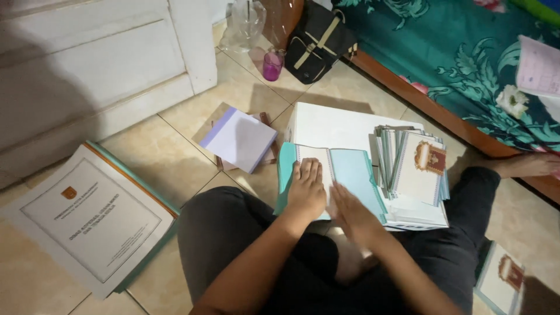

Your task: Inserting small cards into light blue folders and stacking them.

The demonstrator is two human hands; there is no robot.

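Observation:
An open teal booklet lies on the floor in front of my crossed legs. My left hand presses flat on its left white page, fingers together. My right hand rests flat over the lower part of the right teal page, slightly blurred. Just right of the booklet leans a stack of similar booklets with a crest on the front cover, resting on a white box.
A notepad with a lilac edge lies on the tiles to the left. Large white folders sit at far left, another crested booklet at lower right. A bed with teal floral cover, a black bag and a pink cup stand behind.

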